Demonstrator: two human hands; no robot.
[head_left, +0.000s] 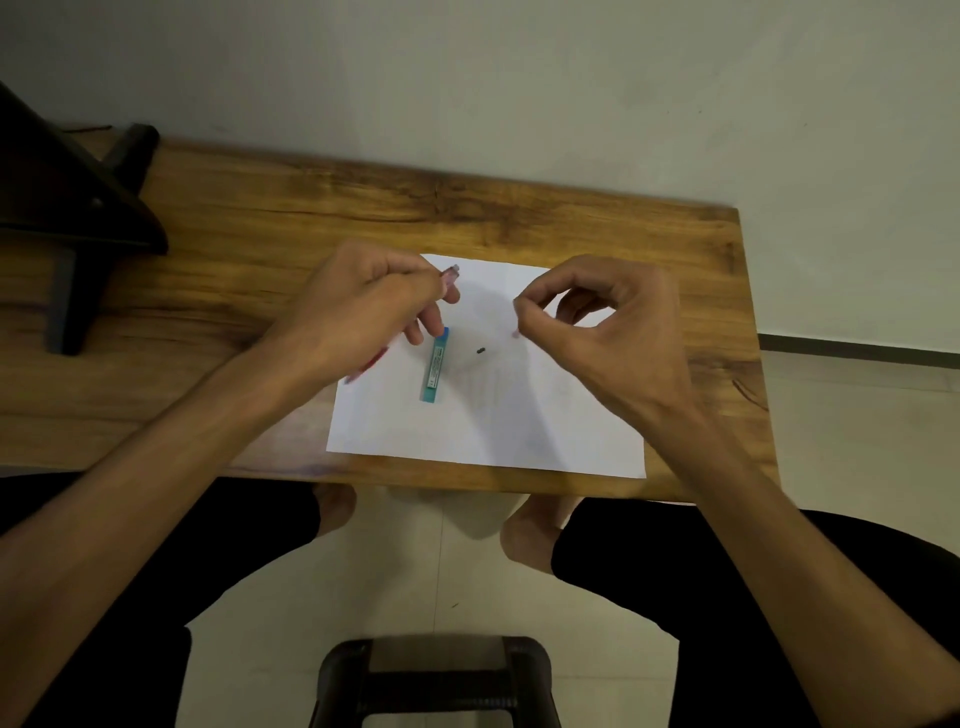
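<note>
The left hand (363, 306) grips a mechanical pencil (452, 271) at mid-barrel; I judge it light, stiff, slick plastic. The right hand (613, 332) pinches thumb to forefinger, on what I cannot tell. A lead case (435, 366) lies between the hands.

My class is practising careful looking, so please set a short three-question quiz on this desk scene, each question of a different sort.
1. True or false: the teal case lies on the sheet of paper.
2. What lies on the paper between the teal case and the right hand?
3. Which hand grips the pink pencil? A the left hand; B the right hand; C neither.

Key: 1 true; 2 a small black bit; 3 A.
</note>
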